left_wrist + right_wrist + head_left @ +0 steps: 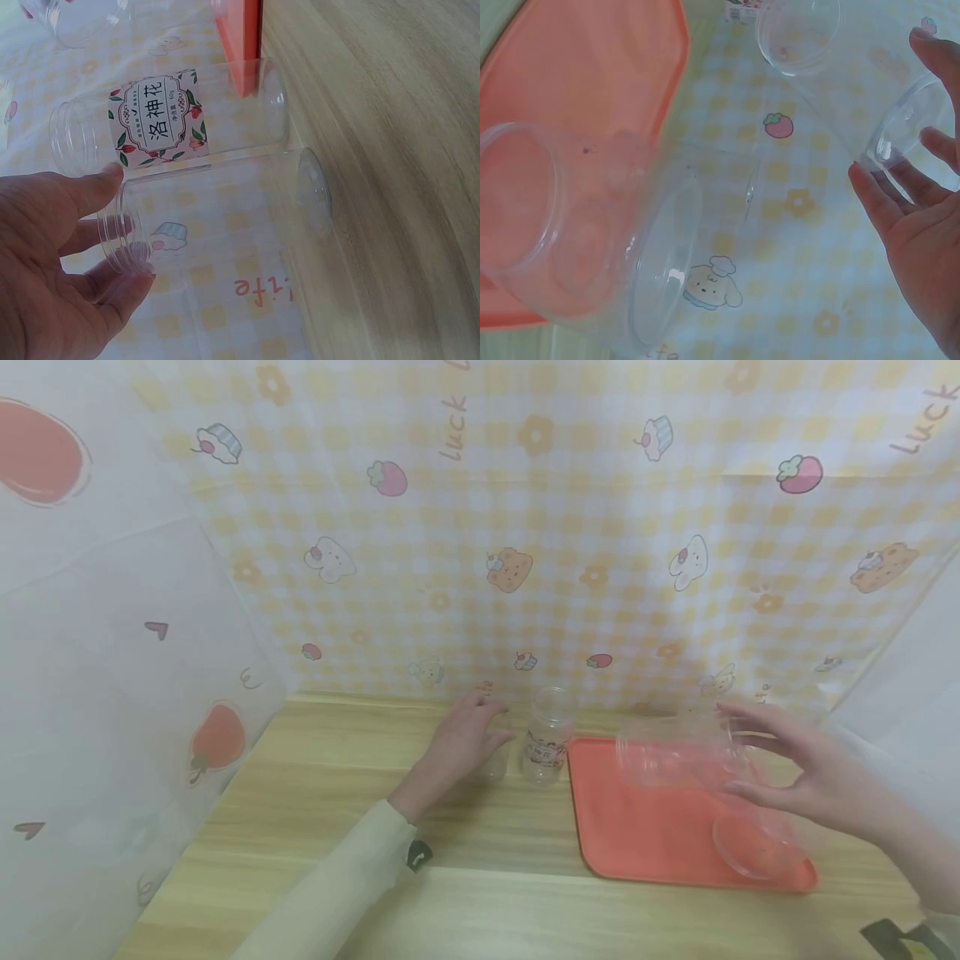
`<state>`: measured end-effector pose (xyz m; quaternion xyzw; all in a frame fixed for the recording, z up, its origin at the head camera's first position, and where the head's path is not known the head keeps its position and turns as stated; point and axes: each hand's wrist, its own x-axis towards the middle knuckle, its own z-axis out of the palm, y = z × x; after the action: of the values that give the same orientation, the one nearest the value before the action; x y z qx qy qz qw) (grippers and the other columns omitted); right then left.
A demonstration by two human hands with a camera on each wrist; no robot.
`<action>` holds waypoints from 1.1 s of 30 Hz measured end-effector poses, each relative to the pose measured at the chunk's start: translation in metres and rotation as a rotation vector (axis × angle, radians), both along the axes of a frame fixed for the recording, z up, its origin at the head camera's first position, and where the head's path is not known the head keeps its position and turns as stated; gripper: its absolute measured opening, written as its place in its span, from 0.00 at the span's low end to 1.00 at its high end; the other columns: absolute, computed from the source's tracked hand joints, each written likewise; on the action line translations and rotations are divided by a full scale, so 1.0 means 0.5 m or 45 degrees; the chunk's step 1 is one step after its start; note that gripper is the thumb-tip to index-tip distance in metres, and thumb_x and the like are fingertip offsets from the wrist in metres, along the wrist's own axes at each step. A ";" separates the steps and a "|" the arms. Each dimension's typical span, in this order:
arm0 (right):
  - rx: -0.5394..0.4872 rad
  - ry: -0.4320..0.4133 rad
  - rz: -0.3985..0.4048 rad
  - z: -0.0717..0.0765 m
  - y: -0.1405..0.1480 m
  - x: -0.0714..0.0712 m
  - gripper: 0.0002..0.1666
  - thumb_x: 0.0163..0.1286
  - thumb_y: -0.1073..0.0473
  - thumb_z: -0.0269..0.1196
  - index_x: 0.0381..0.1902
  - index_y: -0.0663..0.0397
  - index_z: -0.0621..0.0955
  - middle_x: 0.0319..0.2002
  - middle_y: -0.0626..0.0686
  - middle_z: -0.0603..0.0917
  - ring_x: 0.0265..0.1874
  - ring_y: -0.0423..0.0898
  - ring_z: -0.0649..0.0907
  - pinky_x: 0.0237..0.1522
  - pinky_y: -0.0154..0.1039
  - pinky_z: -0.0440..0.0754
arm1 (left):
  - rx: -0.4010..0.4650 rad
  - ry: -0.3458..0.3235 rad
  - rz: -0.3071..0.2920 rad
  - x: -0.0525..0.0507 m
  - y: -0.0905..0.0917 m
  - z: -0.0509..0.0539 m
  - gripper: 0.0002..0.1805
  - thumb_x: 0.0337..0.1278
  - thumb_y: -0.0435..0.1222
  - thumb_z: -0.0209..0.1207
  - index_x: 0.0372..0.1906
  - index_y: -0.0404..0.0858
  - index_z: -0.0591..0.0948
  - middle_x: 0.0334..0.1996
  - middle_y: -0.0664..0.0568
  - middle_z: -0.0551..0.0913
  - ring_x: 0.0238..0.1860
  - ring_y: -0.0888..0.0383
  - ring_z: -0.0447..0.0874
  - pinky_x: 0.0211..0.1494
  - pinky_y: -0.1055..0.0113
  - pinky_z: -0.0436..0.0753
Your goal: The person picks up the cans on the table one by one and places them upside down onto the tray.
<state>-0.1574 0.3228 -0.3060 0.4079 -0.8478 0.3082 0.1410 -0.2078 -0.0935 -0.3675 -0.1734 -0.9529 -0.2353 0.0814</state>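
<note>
My left hand (pixel 459 737) has its fingers around the threaded neck of a clear unlabelled jar (pixel 493 760), upright on the table. Just right of it stands a clear jar with a pink floral label (pixel 546 750). The left wrist view shows the left hand (pixel 64 255) at the neck of the plain jar (pixel 217 206), beside the labelled jar (pixel 161 116). Over the red tray (pixel 637 835), my right hand (pixel 832 777) holds another clear jar (pixel 675 756) sideways by its base end. In the right wrist view the right hand (pixel 922 202) grips that jar (pixel 840 82).
Another clear container (pixel 757 843) lies at the tray's right side, appearing large in the right wrist view (pixel 600 225). A yellow-checked cloth (pixel 465 527) hangs behind the wooden table (pixel 315 793), with a white patterned cloth (pixel 112 693) at the left.
</note>
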 end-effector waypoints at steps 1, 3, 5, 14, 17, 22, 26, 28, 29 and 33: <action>-0.006 0.005 0.013 0.000 0.002 -0.001 0.67 0.30 0.81 0.82 0.73 0.66 0.67 0.65 0.52 0.76 0.58 0.36 0.79 0.56 0.27 0.77 | -0.002 0.003 -0.002 0.000 0.000 0.000 0.26 0.64 0.45 0.68 0.62 0.38 0.81 0.52 0.47 0.77 0.51 0.51 0.76 0.55 0.59 0.80; -0.007 0.004 0.023 0.000 0.005 -0.002 0.67 0.29 0.82 0.81 0.72 0.68 0.67 0.66 0.52 0.76 0.59 0.36 0.78 0.56 0.27 0.77 | -0.003 0.006 -0.003 0.001 -0.001 0.000 0.26 0.64 0.46 0.68 0.62 0.37 0.80 0.52 0.46 0.77 0.52 0.51 0.76 0.56 0.59 0.80; -0.003 -0.014 0.024 0.002 0.009 -0.003 0.67 0.29 0.82 0.81 0.72 0.69 0.67 0.67 0.52 0.75 0.60 0.37 0.77 0.56 0.28 0.77 | -0.004 0.005 -0.002 0.001 -0.001 0.001 0.27 0.64 0.46 0.67 0.62 0.37 0.80 0.53 0.46 0.78 0.53 0.51 0.76 0.57 0.59 0.80; 0.111 0.054 0.045 0.020 0.028 -0.017 0.65 0.30 0.80 0.82 0.72 0.67 0.69 0.69 0.51 0.73 0.61 0.34 0.75 0.57 0.25 0.75 | -0.012 -0.007 0.007 0.000 0.000 0.007 0.27 0.64 0.47 0.67 0.63 0.38 0.80 0.54 0.46 0.78 0.53 0.51 0.76 0.57 0.59 0.80; 0.141 0.074 0.029 0.025 0.032 -0.020 0.64 0.29 0.78 0.83 0.71 0.68 0.70 0.68 0.47 0.73 0.60 0.33 0.75 0.57 0.25 0.75 | -0.013 0.000 0.006 -0.002 0.000 0.005 0.27 0.64 0.47 0.67 0.63 0.39 0.80 0.55 0.46 0.78 0.54 0.51 0.76 0.57 0.59 0.80; 0.190 0.105 0.012 0.032 0.032 -0.023 0.64 0.30 0.75 0.84 0.70 0.64 0.72 0.68 0.42 0.74 0.57 0.31 0.77 0.56 0.22 0.74 | -0.025 0.007 0.008 -0.001 0.000 0.004 0.28 0.64 0.49 0.67 0.63 0.39 0.80 0.54 0.47 0.78 0.53 0.52 0.77 0.56 0.61 0.80; 0.241 0.094 -0.005 0.035 0.030 -0.029 0.61 0.33 0.71 0.85 0.70 0.60 0.73 0.66 0.42 0.75 0.55 0.31 0.77 0.54 0.21 0.74 | -0.012 0.000 0.005 0.000 0.000 0.003 0.28 0.64 0.48 0.66 0.63 0.39 0.80 0.54 0.47 0.78 0.52 0.52 0.76 0.55 0.61 0.80; 0.283 0.088 -0.009 0.037 0.029 -0.031 0.60 0.36 0.68 0.85 0.71 0.58 0.73 0.66 0.43 0.75 0.54 0.33 0.78 0.54 0.21 0.74 | -0.004 -0.004 0.003 0.000 0.000 0.003 0.27 0.64 0.48 0.66 0.63 0.39 0.80 0.53 0.47 0.78 0.52 0.52 0.76 0.55 0.61 0.80; 0.303 0.082 -0.016 0.038 0.028 -0.032 0.59 0.37 0.66 0.86 0.71 0.56 0.73 0.66 0.42 0.75 0.53 0.34 0.79 0.54 0.21 0.74 | -0.004 -0.007 0.004 0.000 0.000 0.002 0.27 0.64 0.48 0.66 0.63 0.39 0.80 0.53 0.47 0.78 0.52 0.52 0.76 0.55 0.61 0.80; 0.389 0.087 -0.021 0.037 0.026 -0.035 0.56 0.41 0.59 0.86 0.70 0.53 0.74 0.65 0.43 0.76 0.50 0.41 0.81 0.51 0.23 0.77 | -0.011 -0.010 0.005 0.000 0.000 0.000 0.27 0.64 0.49 0.66 0.63 0.39 0.80 0.52 0.47 0.78 0.51 0.53 0.76 0.54 0.61 0.81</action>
<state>-0.1750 0.3357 -0.2875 0.4280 -0.8828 0.1603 0.1087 -0.2080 -0.0937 -0.3676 -0.1709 -0.9546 -0.2315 0.0774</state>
